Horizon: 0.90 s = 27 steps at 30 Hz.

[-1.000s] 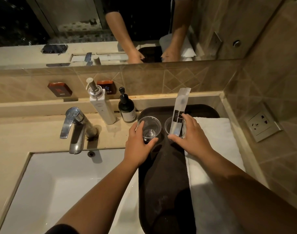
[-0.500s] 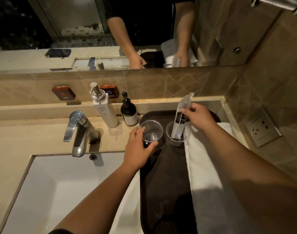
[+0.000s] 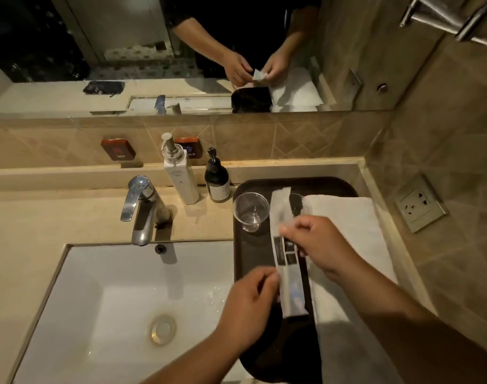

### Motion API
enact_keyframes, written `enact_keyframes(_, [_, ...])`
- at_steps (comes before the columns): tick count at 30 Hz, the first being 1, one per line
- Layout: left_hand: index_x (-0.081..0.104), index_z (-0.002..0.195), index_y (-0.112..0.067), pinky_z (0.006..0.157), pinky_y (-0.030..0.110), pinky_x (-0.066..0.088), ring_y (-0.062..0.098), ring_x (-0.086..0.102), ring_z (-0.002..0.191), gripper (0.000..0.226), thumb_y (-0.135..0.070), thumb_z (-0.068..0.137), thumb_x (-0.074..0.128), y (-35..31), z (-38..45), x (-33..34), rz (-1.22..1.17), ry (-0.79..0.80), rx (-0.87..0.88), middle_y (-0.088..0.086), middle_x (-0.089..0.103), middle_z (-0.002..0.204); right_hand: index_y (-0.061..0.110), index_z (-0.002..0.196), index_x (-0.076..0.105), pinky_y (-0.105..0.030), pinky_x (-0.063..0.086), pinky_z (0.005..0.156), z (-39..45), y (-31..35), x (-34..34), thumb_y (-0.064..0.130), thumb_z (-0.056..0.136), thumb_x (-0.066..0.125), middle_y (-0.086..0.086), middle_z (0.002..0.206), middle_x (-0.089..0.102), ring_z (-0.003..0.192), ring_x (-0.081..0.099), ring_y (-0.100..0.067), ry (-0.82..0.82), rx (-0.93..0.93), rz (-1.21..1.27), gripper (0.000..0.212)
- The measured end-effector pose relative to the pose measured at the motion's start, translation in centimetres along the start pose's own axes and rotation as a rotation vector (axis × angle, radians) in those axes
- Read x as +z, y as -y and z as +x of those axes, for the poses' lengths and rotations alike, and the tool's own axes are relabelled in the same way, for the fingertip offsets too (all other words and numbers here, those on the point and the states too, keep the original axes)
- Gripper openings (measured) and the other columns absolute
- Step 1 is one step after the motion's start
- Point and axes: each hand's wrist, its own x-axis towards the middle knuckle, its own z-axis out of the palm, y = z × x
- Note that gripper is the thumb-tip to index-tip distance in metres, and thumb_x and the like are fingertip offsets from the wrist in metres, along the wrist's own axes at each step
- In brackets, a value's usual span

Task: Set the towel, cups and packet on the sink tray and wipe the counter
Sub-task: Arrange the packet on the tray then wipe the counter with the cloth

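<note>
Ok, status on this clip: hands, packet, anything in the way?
Both hands, left and right, grip long white packet above dark oval tray. Clear plastic cup and white folded towel already on tray. Nothing blocking.

"HOT" on left wall plaque (image 3: 117,149)

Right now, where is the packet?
In the head view, the packet is held by both hands over the dark tray, between the left cup and the towel.
</note>
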Motion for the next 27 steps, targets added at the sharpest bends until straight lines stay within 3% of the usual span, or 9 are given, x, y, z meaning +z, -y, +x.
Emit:
enact_keyframes(3, [0.067, 0.084, -0.026, 0.064, 0.015, 0.046, 0.005, 0.065, 0.074, 0.016, -0.025, 0.096, 0.055, 2.2, -2.3, 0.8, -0.027, 0.009, -0.151, -0.008, 0.069, 0.082, 0.006, 0.064, 0.057, -0.020, 0.041, 0.047, -1.1, -2.7, 2.0, 0.030, 0.086, 0.069, 0.001, 0.053, 0.049, 0.047, 0.046, -0.008, 0.003, 0.133, -0.010, 0.035])
enact_keyframes(6, [0.065, 0.083, -0.025, 0.069, 0.028, 0.051, 0.008, 0.064, 0.069, 0.014, -0.025, 0.093, 0.055, 4.3, -3.6, 1.3, 0.021, 0.048, -0.238, 0.002, 0.069, 0.078, 0.015, 0.062, 0.055, -0.017, 0.040, 0.044, -1.9, -5.3, 3.6, 0.031, 0.087, 0.068, 0.003, 0.050, 0.047, 0.044, 0.044, -0.006, -0.001, 0.230, -0.010, 0.032])
enact_keyframes(8, [0.064, 0.087, -0.027, 0.064, 0.023, 0.049, 0.005, 0.061, 0.067, 0.012, -0.024, 0.092, 0.053, 5.3, -3.9, 1.6, 0.086, 0.051, -0.257, 0.001, 0.068, 0.077, 0.017, 0.061, 0.053, -0.020, 0.042, 0.046, -2.2, -6.9, 4.3, 0.030, 0.089, 0.067, 0.006, 0.047, 0.050, 0.043, 0.046, -0.005, -0.008, 0.293, -0.011, 0.034])
enact_keyframes(11, [0.059, 0.104, -0.028, 0.059, 0.014, 0.046, 0.003, 0.060, 0.067, 0.013, -0.025, 0.094, 0.051, 6.3, -3.7, 1.9, 0.207, 0.022, -0.248, -0.007, 0.066, 0.078, 0.016, 0.062, 0.055, -0.024, 0.044, 0.051, -2.0, -8.4, 4.7, 0.027, 0.091, 0.064, 0.006, 0.048, 0.051, 0.048, 0.048, -0.009, -0.014, 0.347, -0.010, 0.032])
enact_keyframes(14, [0.050, 0.121, -0.028, 0.060, 0.014, 0.046, 0.008, 0.063, 0.071, 0.025, -0.026, 0.096, 0.050, 6.9, -3.2, 2.4, 0.337, 0.022, -0.206, -0.008, 0.067, 0.084, 0.015, 0.064, 0.059, -0.027, 0.046, 0.055, -1.4, -9.0, 4.8, 0.025, 0.092, 0.061, -0.001, 0.056, 0.053, 0.054, 0.050, -0.013, 0.008, 0.366, -0.029, 0.030])
enact_keyframes(20, [0.037, 0.130, -0.030, 0.074, 0.038, 0.056, 0.018, 0.065, 0.079, 0.036, -0.026, 0.096, 0.045, 7.2, -2.6, 3.3, 0.553, 0.041, -0.060, 0.000, 0.068, 0.096, 0.009, 0.071, 0.061, -0.031, 0.047, 0.060, -0.2, -9.7, 5.6, 0.024, 0.085, 0.067, -0.004, 0.062, 0.060, 0.058, 0.057, -0.018, -0.055, 0.255, -0.265, 0.022])
enact_keyframes(24, [0.048, 0.119, -0.026, 0.074, 0.032, 0.054, 0.021, 0.064, 0.082, 0.024, -0.030, 0.095, 0.050, 7.8, -2.3, 3.4, 0.697, 0.109, -0.013, 0.000, 0.064, 0.098, 0.021, 0.071, 0.059, -0.026, 0.042, 0.056, 0.2, -10.0, 6.2, 0.029, 0.083, 0.070, 0.004, 0.065, 0.059, 0.064, 0.057, -0.013, -0.070, 0.191, -0.429, 0.018])
enact_keyframes(27, [0.053, 0.103, -0.020, 0.068, 0.029, 0.048, 0.025, 0.063, 0.081, 0.013, -0.020, 0.090, 0.056, 8.0, -2.0, 3.4, 0.791, 0.168, -0.034, 0.003, 0.062, 0.096, 0.022, 0.069, 0.052, -0.030, 0.044, 0.059, 0.0, -10.6, 6.4, 0.029, 0.082, 0.070, 0.003, 0.066, 0.057, 0.064, 0.055, -0.015, -0.094, 0.201, -0.488, 0.023])
